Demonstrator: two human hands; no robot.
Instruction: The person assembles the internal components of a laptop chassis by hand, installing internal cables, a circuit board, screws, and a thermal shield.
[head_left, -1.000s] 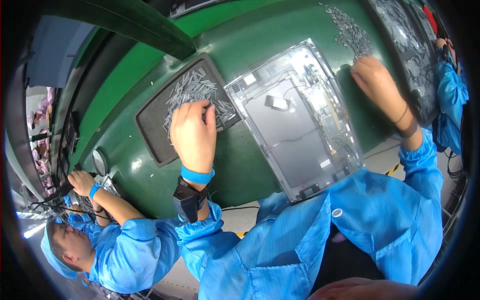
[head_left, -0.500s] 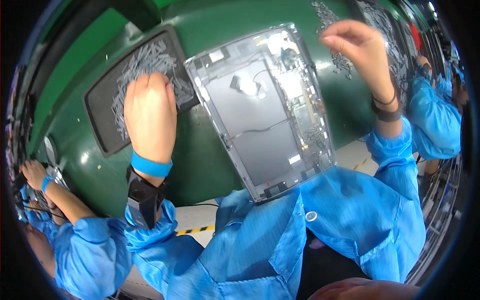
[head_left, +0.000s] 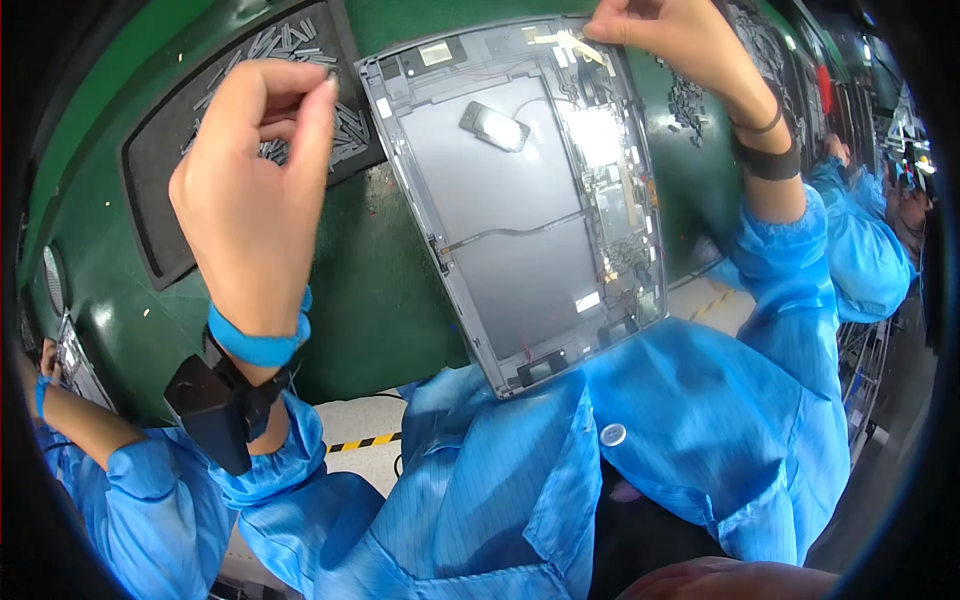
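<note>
An opened tablet housing (head_left: 510,255) lies tilted on the green bench with its circuit board along the right side. Inside it rests a small dark rectangular part (head_left: 495,127) on a thin wire. My left hand (head_left: 250,190) hovers over the near side of a black tray (head_left: 160,215) holding small grey strips (head_left: 350,130); its thumb and forefinger pinch together, and whatever is between them is too small to name. At the housing's far right corner, my right hand (head_left: 680,40) has its fingertips closed, their contents hidden.
Small grey pieces (head_left: 687,105) are scattered right of the housing, with a larger pile (head_left: 765,60) beyond. Other people in blue smocks work at both sides; one person's arm (head_left: 90,420) shows at the left, a blue sleeve (head_left: 865,240) at the right.
My left hand has risen from the strips and turned, now pinching near the tray's right side. My right hand has moved from the scattered pieces leftward to the housing's far corner.
</note>
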